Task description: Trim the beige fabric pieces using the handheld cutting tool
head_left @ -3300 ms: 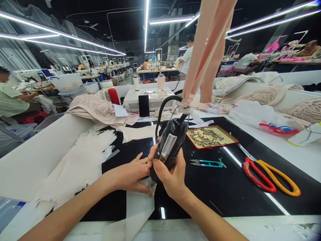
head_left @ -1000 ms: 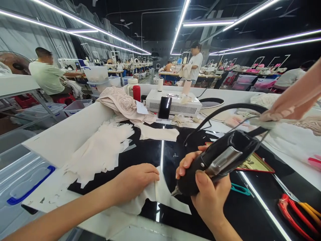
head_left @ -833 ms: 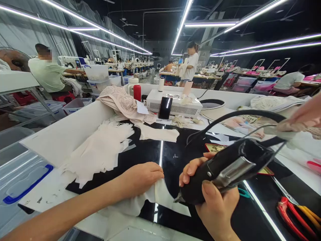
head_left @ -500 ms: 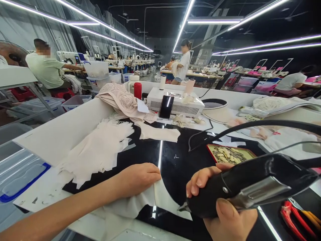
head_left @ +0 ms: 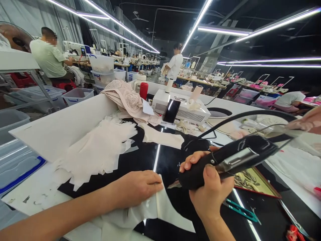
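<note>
My left hand [head_left: 144, 187] lies palm down on the black glassy work surface, its fingertips closed on the edge of a white fabric piece [head_left: 173, 209]. The fabric has a curved cut edge and runs under my wrist towards me. In my right hand [head_left: 210, 187] is a black corded hand tool [head_left: 200, 172], gripped round its barrel, with a metal lever along its side. Its pointed metal tip [head_left: 175, 184] is raised to the right of my left fingertips, apart from the fabric. A pile of pale fabric pieces [head_left: 97, 147] lies left of my hands.
A white vented box [head_left: 183, 108] stands at the back with a phone [head_left: 171, 111] leaning on it. On the right are a tray [head_left: 267, 184] of scraps, a teal-handled tool [head_left: 242, 209] and scissors [head_left: 292, 217]. Another person's hand [head_left: 309, 120] reaches in near the cable.
My right hand has lifted the tool up and left, its tip leaving the fabric's curved edge. Another person's hand has appeared at the right. My left hand stays on the fabric.
</note>
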Demonstrator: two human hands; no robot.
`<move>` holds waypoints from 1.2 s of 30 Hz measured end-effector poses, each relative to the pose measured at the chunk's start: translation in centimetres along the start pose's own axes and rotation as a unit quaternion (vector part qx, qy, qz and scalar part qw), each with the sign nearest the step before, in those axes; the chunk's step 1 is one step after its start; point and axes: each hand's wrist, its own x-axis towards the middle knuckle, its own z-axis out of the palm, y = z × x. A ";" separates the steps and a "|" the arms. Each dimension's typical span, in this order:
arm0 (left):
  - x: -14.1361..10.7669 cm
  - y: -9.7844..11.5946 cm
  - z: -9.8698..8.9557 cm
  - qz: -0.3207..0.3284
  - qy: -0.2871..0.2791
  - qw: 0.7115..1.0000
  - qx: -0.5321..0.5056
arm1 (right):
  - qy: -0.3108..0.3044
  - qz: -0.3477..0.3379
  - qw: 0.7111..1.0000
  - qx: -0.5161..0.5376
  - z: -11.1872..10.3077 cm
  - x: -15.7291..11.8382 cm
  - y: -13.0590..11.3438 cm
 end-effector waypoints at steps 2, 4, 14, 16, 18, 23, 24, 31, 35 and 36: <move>0.1 0.0 0.3 -0.001 0.022 1.000 -0.004 | 0.000 0.006 1.000 -0.001 0.3 0.3 0.6; 0.1 0.1 0.5 -0.002 0.038 0.999 -0.010 | -0.004 0.008 1.000 -0.007 0.5 0.4 0.9; 0.1 0.2 0.6 -0.003 0.058 0.998 -0.015 | -0.011 0.001 1.000 -0.013 0.7 0.4 1.2; 0.1 0.2 0.6 -0.003 0.058 0.998 -0.015 | -0.016 -0.003 1.000 -0.015 0.7 0.4 1.3; 0.1 0.2 0.5 -0.003 0.060 0.998 -0.011 | -0.017 -0.006 1.000 -0.021 0.8 0.3 1.4; 0.0 0.2 0.6 -0.007 0.053 0.999 -0.011 | -0.009 0.009 1.000 -0.026 0.8 0.0 1.0; 0.0 0.2 0.6 -0.007 0.050 0.999 -0.015 | -0.008 0.008 1.000 -0.023 0.8 0.0 0.8; -0.1 0.1 0.7 -0.008 0.059 0.998 -0.017 | -0.003 -0.007 1.000 -0.023 0.4 -0.6 -0.1; -0.1 0.2 0.6 -0.011 0.053 0.998 -0.010 | -0.006 -0.006 1.000 -0.024 0.3 -0.9 0.0; -0.1 0.2 0.6 -0.011 0.053 0.998 -0.010 | -0.008 -0.009 1.000 -0.027 0.3 -1.0 0.0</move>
